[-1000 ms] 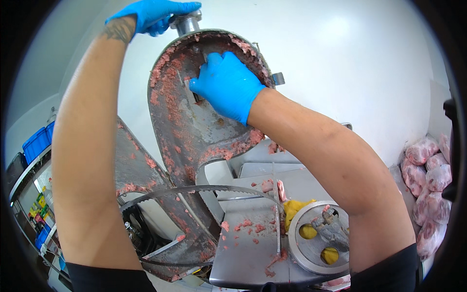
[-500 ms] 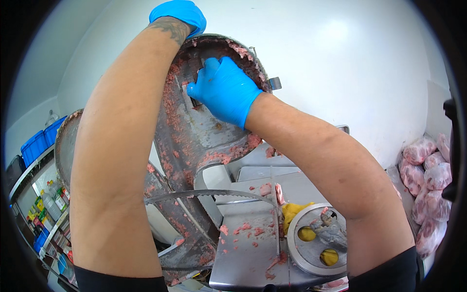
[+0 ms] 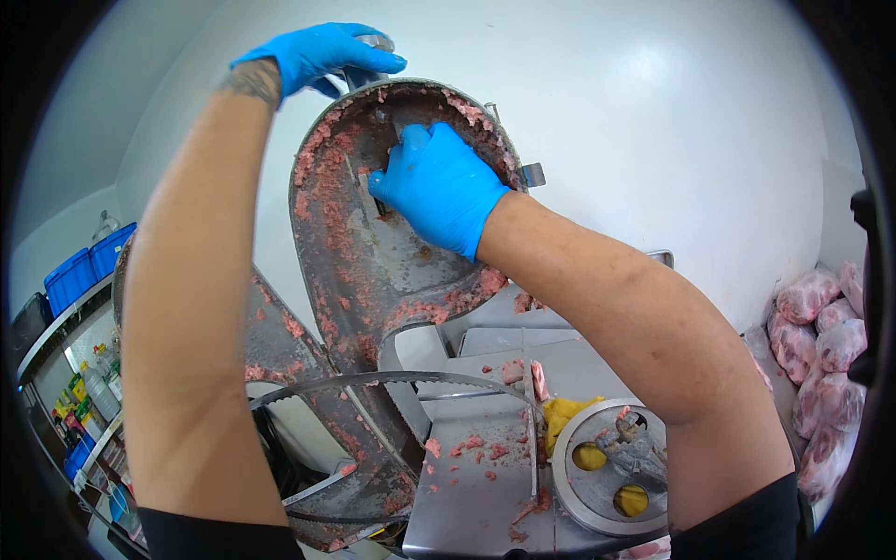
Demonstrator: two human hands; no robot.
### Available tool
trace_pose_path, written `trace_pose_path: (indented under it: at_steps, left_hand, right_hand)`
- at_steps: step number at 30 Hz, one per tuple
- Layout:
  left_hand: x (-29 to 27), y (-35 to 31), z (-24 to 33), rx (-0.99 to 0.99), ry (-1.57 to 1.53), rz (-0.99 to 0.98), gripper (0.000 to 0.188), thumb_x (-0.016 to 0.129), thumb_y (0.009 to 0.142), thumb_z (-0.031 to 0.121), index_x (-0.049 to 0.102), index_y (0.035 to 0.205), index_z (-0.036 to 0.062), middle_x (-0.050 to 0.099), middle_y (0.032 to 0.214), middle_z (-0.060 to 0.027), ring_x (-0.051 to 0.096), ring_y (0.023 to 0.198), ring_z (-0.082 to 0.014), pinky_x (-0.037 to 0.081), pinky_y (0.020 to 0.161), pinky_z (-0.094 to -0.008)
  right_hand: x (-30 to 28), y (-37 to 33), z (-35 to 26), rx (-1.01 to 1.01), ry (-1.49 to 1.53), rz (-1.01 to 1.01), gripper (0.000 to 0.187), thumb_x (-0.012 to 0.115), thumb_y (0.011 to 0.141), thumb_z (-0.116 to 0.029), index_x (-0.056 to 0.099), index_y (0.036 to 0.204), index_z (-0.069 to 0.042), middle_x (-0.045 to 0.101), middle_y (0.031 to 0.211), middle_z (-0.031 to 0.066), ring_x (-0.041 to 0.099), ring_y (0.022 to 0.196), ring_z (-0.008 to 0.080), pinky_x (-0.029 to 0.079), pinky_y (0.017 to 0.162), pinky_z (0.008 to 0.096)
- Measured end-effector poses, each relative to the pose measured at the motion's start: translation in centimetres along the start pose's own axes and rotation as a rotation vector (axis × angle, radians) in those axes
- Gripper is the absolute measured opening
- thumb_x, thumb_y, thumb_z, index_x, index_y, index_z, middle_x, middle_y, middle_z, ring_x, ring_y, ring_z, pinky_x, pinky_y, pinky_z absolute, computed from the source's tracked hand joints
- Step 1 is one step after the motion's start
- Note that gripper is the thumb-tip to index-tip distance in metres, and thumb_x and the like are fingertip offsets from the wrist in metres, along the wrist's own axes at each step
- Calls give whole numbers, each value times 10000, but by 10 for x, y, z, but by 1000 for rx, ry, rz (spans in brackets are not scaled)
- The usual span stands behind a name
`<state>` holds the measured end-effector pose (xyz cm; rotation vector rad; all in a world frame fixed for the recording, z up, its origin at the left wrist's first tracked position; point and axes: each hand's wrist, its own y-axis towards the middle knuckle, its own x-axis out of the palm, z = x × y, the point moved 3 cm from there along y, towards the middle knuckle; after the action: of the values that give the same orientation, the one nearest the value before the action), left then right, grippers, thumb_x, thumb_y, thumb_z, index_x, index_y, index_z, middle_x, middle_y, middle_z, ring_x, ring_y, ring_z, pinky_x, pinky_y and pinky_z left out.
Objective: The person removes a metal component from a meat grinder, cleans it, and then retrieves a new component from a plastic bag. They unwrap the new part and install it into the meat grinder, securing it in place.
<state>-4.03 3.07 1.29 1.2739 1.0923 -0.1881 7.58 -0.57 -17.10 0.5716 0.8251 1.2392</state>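
An opened bandsaw housing [image 3: 336,271], smeared with bits of pink ground meat, stands before me. My left hand [image 3: 327,58], in a blue glove, has its fingers around a metal knob [image 3: 375,43] on top of the housing, the fingers partly stretched. Inside the upper hollow, my right hand [image 3: 443,191], also blue-gloved, is closed at a metal bracket [image 3: 364,182]; what its fingers hold is hidden. A toothed bandsaw blade [image 3: 373,378] curves loosely across the lower housing. To the right, a round metal disc with holes [image 3: 565,467] lies beside a yellow cloth [image 3: 560,415].
Meat scraps [image 3: 476,443] dot the steel table [image 3: 467,518]. Bagged meat [image 3: 821,355] is piled at the far right. At the left, a shelf [image 3: 70,327] holds blue bins [image 3: 70,280] and bottles [image 3: 96,387]. A metal latch [image 3: 533,175] sticks out from the housing's right rim.
My left hand has shifted left and down around the knob, its fingers now more stretched and the knob visible. My right hand keeps nearly the same place and grip.
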Motion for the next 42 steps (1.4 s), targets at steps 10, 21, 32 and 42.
trace_pose_path:
  at_steps: [10, 21, 32, 42]
  left_hand:
    - [19, 47, 22, -130, 866, 303, 502, 755, 796, 538, 800, 995, 80, 752, 947, -182, 718, 833, -240, 592, 774, -401]
    - [-17, 18, 15, -155, 343, 71, 697, 674, 790, 776, 799, 881, 96, 695, 800, -97, 557, 587, -178, 457, 482, -333]
    - [13, 31, 11, -100, 337, 70, 398, 736, 829, 443, 783, 1009, 92, 753, 948, -112, 707, 855, -242, 564, 828, -448]
    - [6, 33, 27, -258, 480, 39, 659, 692, 802, 686, 793, 969, 56, 743, 874, -150, 725, 837, -267, 556, 689, -412]
  right_hand:
    - [5, -1, 0, 18, -17, 77, 240, 624, 896, -104, 713, 1113, -154, 625, 872, 109, 592, 936, 321, 477, 748, 439]
    - [-4, -1, -1, -12, -62, -111, 257, 624, 879, -88, 703, 1116, -147, 620, 862, 103, 583, 959, 318, 454, 782, 439]
    - [7, -1, 1, 27, -5, -6, 227, 614, 894, -112, 719, 1089, -164, 639, 869, 104, 586, 965, 316, 444, 764, 439]
    - [-1, 0, -1, -13, -85, -71, 245, 614, 895, -114, 710, 1115, -168, 630, 864, 89, 584, 969, 301, 438, 754, 430]
